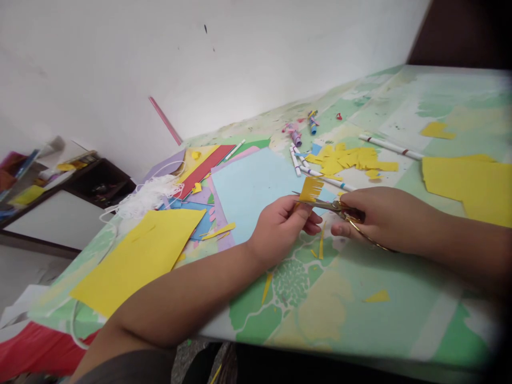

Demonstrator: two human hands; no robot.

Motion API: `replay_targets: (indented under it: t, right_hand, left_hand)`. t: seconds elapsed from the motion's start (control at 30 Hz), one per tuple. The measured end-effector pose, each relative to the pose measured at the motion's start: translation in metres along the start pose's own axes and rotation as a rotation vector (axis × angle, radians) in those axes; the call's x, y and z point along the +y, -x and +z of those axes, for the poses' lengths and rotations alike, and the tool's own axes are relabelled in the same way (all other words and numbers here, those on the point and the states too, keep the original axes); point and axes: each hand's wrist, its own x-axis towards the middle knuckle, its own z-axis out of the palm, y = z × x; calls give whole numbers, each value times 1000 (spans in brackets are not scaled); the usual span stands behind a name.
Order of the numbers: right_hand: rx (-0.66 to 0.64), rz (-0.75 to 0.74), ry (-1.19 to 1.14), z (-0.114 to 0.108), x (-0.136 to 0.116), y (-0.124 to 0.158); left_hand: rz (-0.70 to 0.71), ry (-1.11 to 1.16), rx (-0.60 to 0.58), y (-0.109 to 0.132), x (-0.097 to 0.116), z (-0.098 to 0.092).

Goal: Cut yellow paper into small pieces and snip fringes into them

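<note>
My left hand (282, 226) pinches a small piece of yellow paper (310, 189) whose right edge is cut into a fringe. In my right hand (384, 217) is a pair of scissors (334, 205) with gold-coloured handles, my fingers through the loops. The blades point left and lie across the lower part of the yellow piece, close to my left fingertips. Just beyond my hands spreads a pile of fringed yellow paper strips (348, 158). Thin yellow scraps (321, 242) lie on the tablecloth below the scissors.
At left are a large yellow sheet (140, 250), a tangle of white cord (154, 194) and a red strip (206, 170). A light blue sheet (252, 186) lies mid-table. White markers (390, 146), small rolled-paper pieces (295, 134) and more yellow paper (460, 176) lie farther back and right.
</note>
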Motion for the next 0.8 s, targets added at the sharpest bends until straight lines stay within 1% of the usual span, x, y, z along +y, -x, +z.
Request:
replay_targets:
  t: [0.33, 0.8]
  right_hand:
    - [-44, 18, -24, -8, -7, 2]
    - [-30, 33, -35, -2, -2, -1]
  left_hand:
    - [16, -20, 8, 0, -1, 0]
    - [6, -13, 30, 1, 0, 1]
